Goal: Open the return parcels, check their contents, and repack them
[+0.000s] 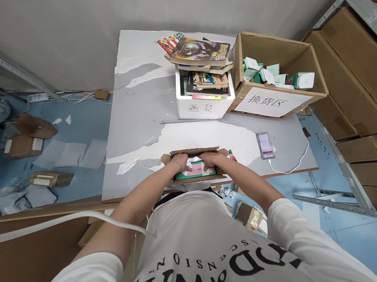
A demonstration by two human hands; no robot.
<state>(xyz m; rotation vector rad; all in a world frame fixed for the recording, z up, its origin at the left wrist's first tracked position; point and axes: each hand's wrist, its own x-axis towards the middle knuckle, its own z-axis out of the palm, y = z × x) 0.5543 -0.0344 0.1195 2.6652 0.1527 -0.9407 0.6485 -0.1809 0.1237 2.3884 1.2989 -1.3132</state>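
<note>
A small open cardboard carton (pixel 200 178) stands at the front edge of the table, close against my body. Inside it lies a green and pink box (pixel 199 170), with crumpled white paper (pixel 193 159) along its far side. Both hands reach down into the carton. Curled at the box's left end is my left hand (pixel 180 162), and my right hand (pixel 209 158) is closed at its right end. The fingertips of both are partly hidden by the box and the carton's walls.
A white bin (pixel 201 108) stacked with books and a larger carton (pixel 278 113) of small boxes stand at the back right. A phone (pixel 265 146) on a cable lies to the right. Torn paper (pixel 127 166) lies left. Shelves flank both sides; cartons litter the floor.
</note>
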